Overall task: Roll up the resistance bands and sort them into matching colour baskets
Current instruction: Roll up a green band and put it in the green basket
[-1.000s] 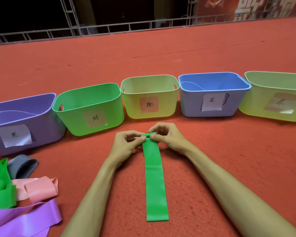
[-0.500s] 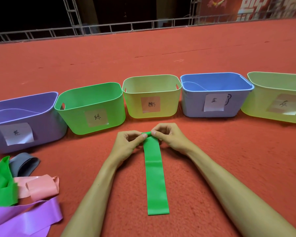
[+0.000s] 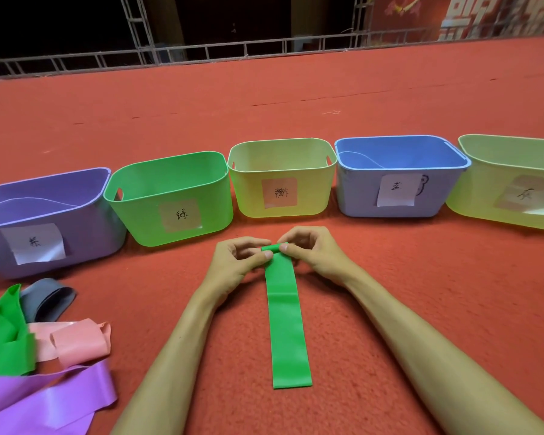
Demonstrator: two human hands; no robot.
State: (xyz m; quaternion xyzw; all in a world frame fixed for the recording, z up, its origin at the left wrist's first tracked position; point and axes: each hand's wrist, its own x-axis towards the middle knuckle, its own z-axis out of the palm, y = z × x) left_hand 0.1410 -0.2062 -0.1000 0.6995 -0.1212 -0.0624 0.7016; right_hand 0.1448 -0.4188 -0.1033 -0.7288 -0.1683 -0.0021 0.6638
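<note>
Both forearms reach in from the bottom edge. Left hand (image 3: 233, 265) and right hand (image 3: 314, 255) sit close together at frame centre, fingers curled, each pinching the small rolled far end of the green band (image 3: 288, 324), whose flat tail runs down the red carpet (image 3: 421, 277) to lower centre. Row of baskets stands just above the hands, green basket (image 3: 145, 221) up-left of them; open carpet to the right; loose bands (image 3: 76, 340) heaped lower left, well apart from the left forearm.

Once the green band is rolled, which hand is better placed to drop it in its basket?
Left hand, probably: the green basket stands nearer it than the right hand; both pinch the green band.
</note>
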